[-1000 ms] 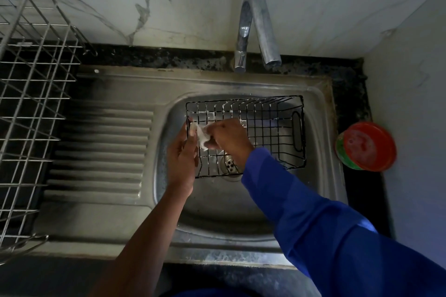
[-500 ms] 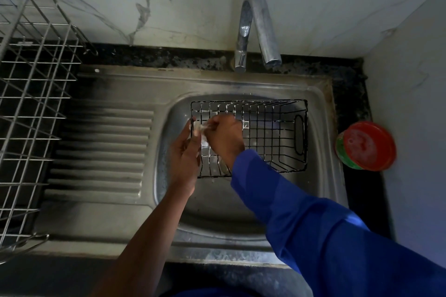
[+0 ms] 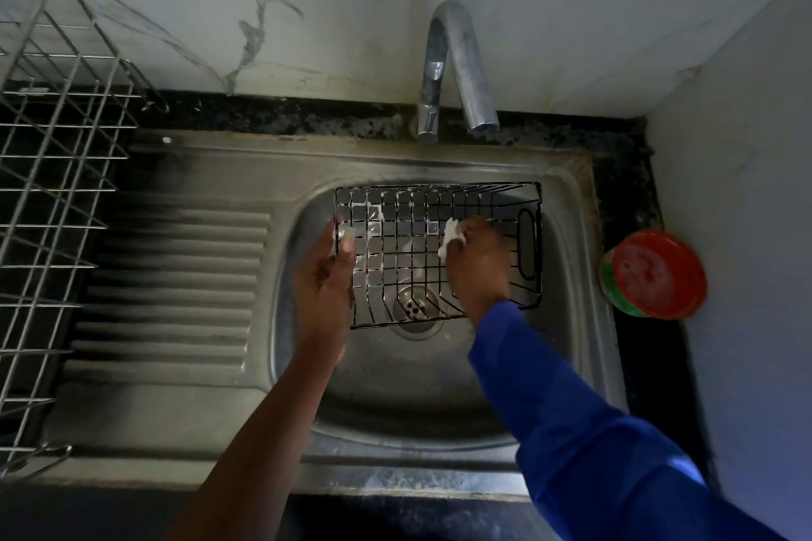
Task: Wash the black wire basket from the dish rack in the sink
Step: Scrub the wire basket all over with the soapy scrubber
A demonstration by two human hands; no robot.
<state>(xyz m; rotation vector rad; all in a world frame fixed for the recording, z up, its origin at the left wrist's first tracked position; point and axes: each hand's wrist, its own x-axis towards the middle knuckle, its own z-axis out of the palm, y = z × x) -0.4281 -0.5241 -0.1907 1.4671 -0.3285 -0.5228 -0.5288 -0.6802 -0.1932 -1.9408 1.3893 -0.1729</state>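
The black wire basket sits tilted inside the steel sink bowl, over the drain, with white suds on its wires. My left hand grips the basket's left end, thumb hooked over the rim. Inside the basket near its right end, my right hand holds a small white soapy scrubber against the wires. A blue sleeve covers that arm.
The chrome tap arches over the sink's back edge with no water running. A silver wire dish rack stands at the left beside the ribbed drainboard. A red and green round container sits on the dark counter at right.
My right hand with the scrubber has moved from the basket's left end to its right part. The basket has shifted slightly; my left hand keeps its hold on the left end.
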